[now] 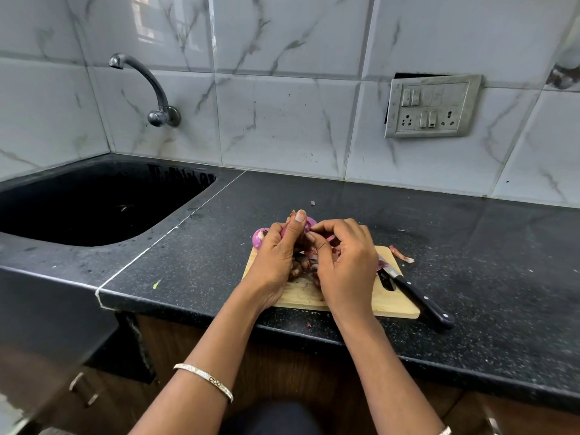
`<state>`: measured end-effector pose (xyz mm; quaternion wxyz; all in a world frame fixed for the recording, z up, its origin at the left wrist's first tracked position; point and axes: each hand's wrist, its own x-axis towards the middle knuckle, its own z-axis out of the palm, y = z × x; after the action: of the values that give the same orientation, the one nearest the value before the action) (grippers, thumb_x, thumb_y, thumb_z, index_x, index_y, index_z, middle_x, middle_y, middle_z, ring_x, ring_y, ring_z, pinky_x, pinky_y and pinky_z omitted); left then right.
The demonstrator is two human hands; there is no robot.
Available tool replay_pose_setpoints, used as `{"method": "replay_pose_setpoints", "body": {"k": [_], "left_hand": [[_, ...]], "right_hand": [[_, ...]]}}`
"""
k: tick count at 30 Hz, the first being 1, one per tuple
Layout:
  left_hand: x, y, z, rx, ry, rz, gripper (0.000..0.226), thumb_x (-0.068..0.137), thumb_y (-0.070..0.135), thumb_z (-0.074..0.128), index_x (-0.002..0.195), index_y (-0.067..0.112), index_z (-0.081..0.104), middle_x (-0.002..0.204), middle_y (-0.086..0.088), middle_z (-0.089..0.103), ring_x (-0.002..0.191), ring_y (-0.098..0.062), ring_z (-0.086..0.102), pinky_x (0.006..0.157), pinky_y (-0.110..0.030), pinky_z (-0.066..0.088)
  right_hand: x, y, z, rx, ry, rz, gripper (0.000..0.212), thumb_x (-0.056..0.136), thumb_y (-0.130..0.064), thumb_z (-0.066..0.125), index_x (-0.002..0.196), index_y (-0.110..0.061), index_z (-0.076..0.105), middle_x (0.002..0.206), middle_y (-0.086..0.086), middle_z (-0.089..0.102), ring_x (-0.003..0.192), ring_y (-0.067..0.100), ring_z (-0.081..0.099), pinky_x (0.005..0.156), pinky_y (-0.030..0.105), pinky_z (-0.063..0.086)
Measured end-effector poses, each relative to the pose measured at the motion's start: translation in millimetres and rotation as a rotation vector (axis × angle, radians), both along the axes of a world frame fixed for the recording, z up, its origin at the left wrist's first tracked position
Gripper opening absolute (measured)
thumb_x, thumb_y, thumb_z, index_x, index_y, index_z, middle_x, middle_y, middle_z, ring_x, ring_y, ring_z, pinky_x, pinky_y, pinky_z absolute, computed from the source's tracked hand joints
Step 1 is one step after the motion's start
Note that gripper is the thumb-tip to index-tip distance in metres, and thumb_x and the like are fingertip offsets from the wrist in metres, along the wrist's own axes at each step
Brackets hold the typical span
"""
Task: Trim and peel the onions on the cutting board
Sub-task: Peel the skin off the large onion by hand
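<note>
A black speckled stone desk (439, 246) runs under a wall of white marbled tiles, with a deep black sink (94, 202) sunk into its left end and a curved steel tap (147, 89) on the wall above it. A grey switch and socket plate (433, 105) sits on the tiles to the right.

Near the front edge of the desk lies a wooden cutting board (386, 304), strewn with dry reddish onion skins (303, 265). Above the board, the left hand (276, 262) is closed around a red onion (309, 223), thumb pressed up along its side. The right hand (345, 262) meets it, its fingertips pinched together on the skin at the onion's side. A second, peeled onion (260, 238) rests at the board's far left corner, partly hidden behind the left hand.

A black-handled knife (417, 295) lies slanted across the board's right side, its handle reaching out over the desk. One loose peel (401, 254) lies on the desk just past the board's right corner. A thin silver bangle (204, 380) circles the left wrist.
</note>
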<state>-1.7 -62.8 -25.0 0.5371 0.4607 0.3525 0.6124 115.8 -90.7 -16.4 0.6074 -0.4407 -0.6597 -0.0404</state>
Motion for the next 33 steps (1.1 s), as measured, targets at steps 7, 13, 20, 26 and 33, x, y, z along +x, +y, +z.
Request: {"method": "replay_pose_setpoints", "body": {"k": [7, 13, 20, 26, 33], "left_hand": [[0, -1, 1, -0.027, 0.001, -0.016, 0.058, 0.094, 0.052, 0.066, 0.121, 0.001, 0.057, 0.094, -0.008, 0.06, 0.069, -0.007, 0.064, 0.056, -0.016, 0.05], [1, -3, 3, -0.019, 0.026, 0.001, 0.054, 0.093, 0.053, 0.068, 0.116, 0.005, 0.056, 0.086, -0.002, 0.058, 0.062, -0.004, 0.058, 0.049, -0.015, 0.045], [4, -10, 11, 0.004, 0.031, -0.028, 0.066, 0.084, 0.07, 0.06, 0.1, 0.005, 0.06, 0.073, -0.009, 0.05, 0.055, -0.011, 0.045, 0.045, -0.018, 0.037], [3, -13, 13, -0.055, -0.019, -0.032, 0.086, 0.084, 0.07, 0.053, 0.109, -0.012, 0.064, 0.092, -0.022, 0.068, 0.074, -0.022, 0.069, 0.058, -0.026, 0.056], [4, -18, 18, -0.049, 0.002, -0.034, 0.064, 0.088, 0.064, 0.051, 0.109, 0.007, 0.07, 0.096, -0.023, 0.07, 0.083, -0.026, 0.072, 0.062, -0.031, 0.058]], "right_hand": [[0, 4, -1, -0.079, 0.009, 0.033, 0.007, 0.09, -0.008, 0.07, 0.09, -0.015, 0.067, 0.088, -0.008, 0.062, 0.087, 0.015, 0.055, 0.075, 0.028, 0.042], [-3, 7, -3, -0.166, -0.139, -0.014, 0.006, 0.091, -0.014, 0.049, 0.093, -0.019, 0.053, 0.092, -0.006, 0.055, 0.087, 0.019, 0.047, 0.078, 0.044, 0.044], [-5, -1, -5, -0.208, -0.216, -0.013, 0.016, 0.093, -0.011, 0.045, 0.092, -0.026, 0.039, 0.092, -0.007, 0.046, 0.085, 0.018, 0.041, 0.077, 0.045, 0.042], [-1, -5, -2, -0.141, -0.028, 0.077, 0.016, 0.093, -0.007, 0.06, 0.1, -0.02, 0.054, 0.096, -0.009, 0.054, 0.092, 0.014, 0.052, 0.082, 0.04, 0.048], [-1, -4, 1, -0.014, -0.029, 0.081, 0.008, 0.094, -0.014, 0.071, 0.102, -0.016, 0.07, 0.095, -0.007, 0.064, 0.092, 0.015, 0.058, 0.08, 0.026, 0.045]]}}
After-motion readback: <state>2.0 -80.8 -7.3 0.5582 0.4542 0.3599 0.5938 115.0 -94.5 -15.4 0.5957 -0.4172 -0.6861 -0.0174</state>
